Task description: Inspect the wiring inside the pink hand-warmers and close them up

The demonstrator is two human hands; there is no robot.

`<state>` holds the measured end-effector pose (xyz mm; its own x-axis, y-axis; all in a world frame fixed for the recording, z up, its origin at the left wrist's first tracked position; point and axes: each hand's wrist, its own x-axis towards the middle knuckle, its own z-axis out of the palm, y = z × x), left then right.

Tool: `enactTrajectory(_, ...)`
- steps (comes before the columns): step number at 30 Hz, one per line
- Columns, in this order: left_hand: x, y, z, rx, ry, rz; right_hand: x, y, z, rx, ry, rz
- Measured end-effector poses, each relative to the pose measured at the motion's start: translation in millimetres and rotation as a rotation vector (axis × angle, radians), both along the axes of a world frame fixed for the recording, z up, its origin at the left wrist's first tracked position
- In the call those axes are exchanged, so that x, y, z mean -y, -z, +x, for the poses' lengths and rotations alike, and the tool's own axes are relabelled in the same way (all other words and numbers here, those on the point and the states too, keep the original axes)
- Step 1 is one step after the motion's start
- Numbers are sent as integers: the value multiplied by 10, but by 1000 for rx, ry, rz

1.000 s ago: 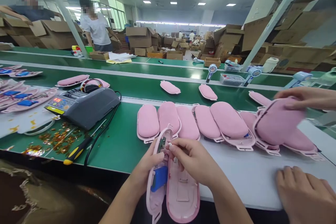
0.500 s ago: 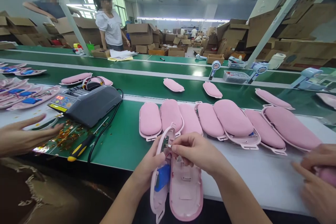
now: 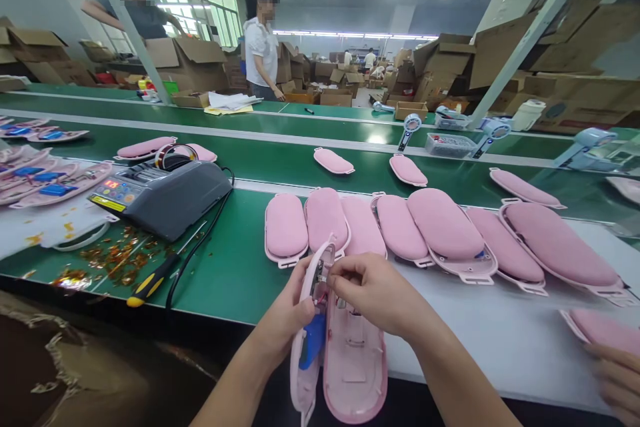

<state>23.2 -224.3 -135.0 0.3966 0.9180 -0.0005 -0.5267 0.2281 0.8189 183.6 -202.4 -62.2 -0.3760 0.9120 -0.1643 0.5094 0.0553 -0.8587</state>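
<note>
My left hand [image 3: 295, 307] grips a pink plastic housing half [image 3: 303, 380], tilted on edge, with a blue battery pack [image 3: 313, 340] and a small circuit board inside. Beside it hangs the other pink half [image 3: 356, 373], its hollow side facing me and its upper end under my right hand [image 3: 363, 290]. The fingertips of that hand are pinched together at the circuit board, on what looks like a small white connector. My fingers partly cover the piece, and thin wires show just below them.
Several closed pink housings [image 3: 286, 225] line the bench ahead. To the left are a grey tape dispenser [image 3: 165, 197], a yellow-black screwdriver [image 3: 153, 282], tape scraps [image 3: 113, 257] and open halves with blue packs [image 3: 60, 190]. A co-worker's hand [image 3: 617, 373] is at the right by another pink housing.
Both my hands stay at the circuit board, with the held half turned slightly more edge-on. The co-worker's hand at left has left view; the right co-worker's housing now shows more. The standing person moved right.
</note>
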Motion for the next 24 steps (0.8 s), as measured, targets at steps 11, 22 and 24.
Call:
enactTrajectory(11, -37, 43, 4, -94, 27, 61, 19, -39, -43, 148, 31, 81)
enactTrajectory(22, -41, -94, 52, -22, -13, -42, 224, -18, -121, 290, 233, 267)
enactTrajectory(24, -35, -92, 36, 53, 60, -148, 406, 184, -63, 307, 457, 367)
